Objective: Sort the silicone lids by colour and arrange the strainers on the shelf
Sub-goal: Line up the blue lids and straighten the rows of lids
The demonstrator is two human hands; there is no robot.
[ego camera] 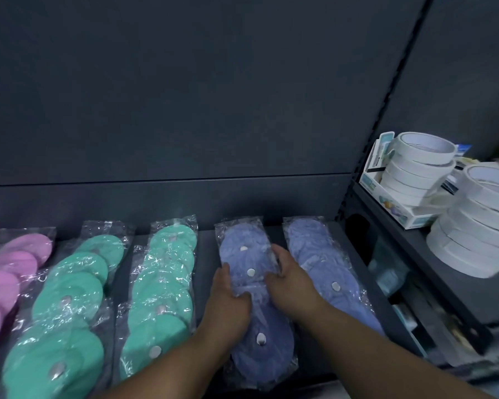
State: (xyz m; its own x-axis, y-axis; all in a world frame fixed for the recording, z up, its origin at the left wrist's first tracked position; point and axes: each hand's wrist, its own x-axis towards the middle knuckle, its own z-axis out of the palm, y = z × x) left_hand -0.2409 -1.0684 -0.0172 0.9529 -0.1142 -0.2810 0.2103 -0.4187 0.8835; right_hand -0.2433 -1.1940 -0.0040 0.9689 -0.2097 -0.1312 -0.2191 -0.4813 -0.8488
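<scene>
Your left hand (228,300) and right hand (290,283) clamp their fingers on both side edges of the bagged round blue silicone lids (271,358); narrow gaps outside the fingers.

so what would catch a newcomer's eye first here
The bagged lids in colour rows on the dark shelf: a pink pack far left, two green packs in the middle, then the left blue pack and right blue pack. The left hand and right hand grip the left blue pack by its side edges. Stacked white tape rolls sit on the neighbouring shelf at right.
</scene>
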